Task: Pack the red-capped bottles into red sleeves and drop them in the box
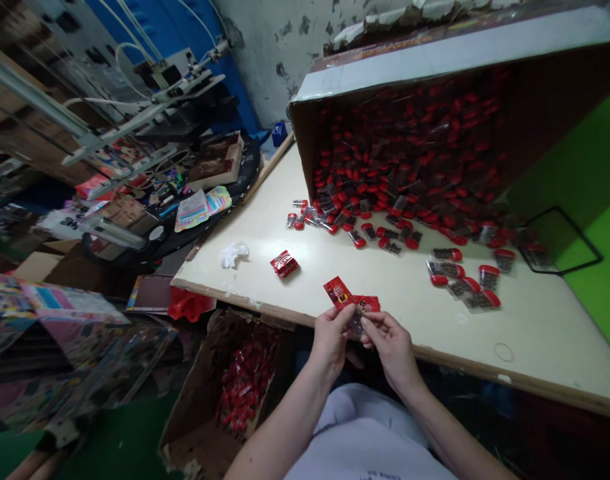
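Observation:
Near the front edge of the table, my left hand (329, 335) and my right hand (391, 341) come together with fingers pinched. Between them is a small clear container (355, 323) with dark contents, partly covered by my fingertips. A red printed card (337, 291) sticks up just beyond my left fingers. Another red printed card (367, 303) shows beyond my right fingers; whether the cards are held or lie on the table, I cannot tell. Left of my hands lies a small stack of red printed packets (284, 264).
A large cardboard box (305, 143) on its side spills red-capped clear containers (389, 243) onto the table (305, 293). Crumpled white tissue (233, 255) and a rubber band (503, 352) lie there too. Below, an open carton (185, 417) holds red packets. A machine (155, 100) stands left.

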Demonstrator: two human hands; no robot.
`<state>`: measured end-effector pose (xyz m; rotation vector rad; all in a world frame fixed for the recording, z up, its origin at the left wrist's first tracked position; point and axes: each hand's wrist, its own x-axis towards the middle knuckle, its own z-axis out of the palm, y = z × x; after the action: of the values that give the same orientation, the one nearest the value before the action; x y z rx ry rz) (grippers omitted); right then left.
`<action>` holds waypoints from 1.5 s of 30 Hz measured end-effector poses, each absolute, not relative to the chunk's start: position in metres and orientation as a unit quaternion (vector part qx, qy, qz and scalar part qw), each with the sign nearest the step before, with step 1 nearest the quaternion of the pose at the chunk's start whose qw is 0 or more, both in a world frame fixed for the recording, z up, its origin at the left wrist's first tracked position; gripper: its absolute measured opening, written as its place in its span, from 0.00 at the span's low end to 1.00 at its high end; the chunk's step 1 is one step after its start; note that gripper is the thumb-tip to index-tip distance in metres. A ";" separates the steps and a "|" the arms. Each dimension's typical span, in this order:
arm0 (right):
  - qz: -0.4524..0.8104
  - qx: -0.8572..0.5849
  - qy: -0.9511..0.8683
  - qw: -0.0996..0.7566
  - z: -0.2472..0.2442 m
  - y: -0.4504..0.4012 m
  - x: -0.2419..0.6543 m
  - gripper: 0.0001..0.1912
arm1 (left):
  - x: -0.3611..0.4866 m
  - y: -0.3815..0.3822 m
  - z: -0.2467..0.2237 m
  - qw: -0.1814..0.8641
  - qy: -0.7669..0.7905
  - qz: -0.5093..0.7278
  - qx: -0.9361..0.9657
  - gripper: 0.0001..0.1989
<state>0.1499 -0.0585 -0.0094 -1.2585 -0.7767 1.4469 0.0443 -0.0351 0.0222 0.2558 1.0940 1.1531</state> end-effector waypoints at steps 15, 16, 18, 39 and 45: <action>0.586 -0.498 -0.470 0.434 -0.006 -0.058 0.161 0.20 | 0.037 -0.029 0.029 0.747 0.438 0.486 0.117 0.19; 0.560 -0.503 -0.498 0.430 -0.006 -0.058 0.164 0.21 | 0.037 -0.030 0.030 0.753 0.436 0.480 0.116 0.19; 0.524 -0.510 -0.529 0.431 -0.006 -0.057 0.170 0.23 | 0.038 -0.031 0.032 0.761 0.434 0.470 0.108 0.19; 0.487 -0.543 -0.499 0.468 -0.010 -0.048 0.169 0.16 | 0.053 -0.049 0.036 0.752 0.426 0.495 0.081 0.14; 0.500 -0.547 -0.475 0.475 -0.006 -0.047 0.163 0.15 | 0.055 -0.047 0.037 0.751 0.435 0.490 0.086 0.15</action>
<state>0.1626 -0.0473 -0.0056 -1.3368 -1.1614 1.2227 0.0550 -0.0475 0.0375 0.1880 0.9493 1.0699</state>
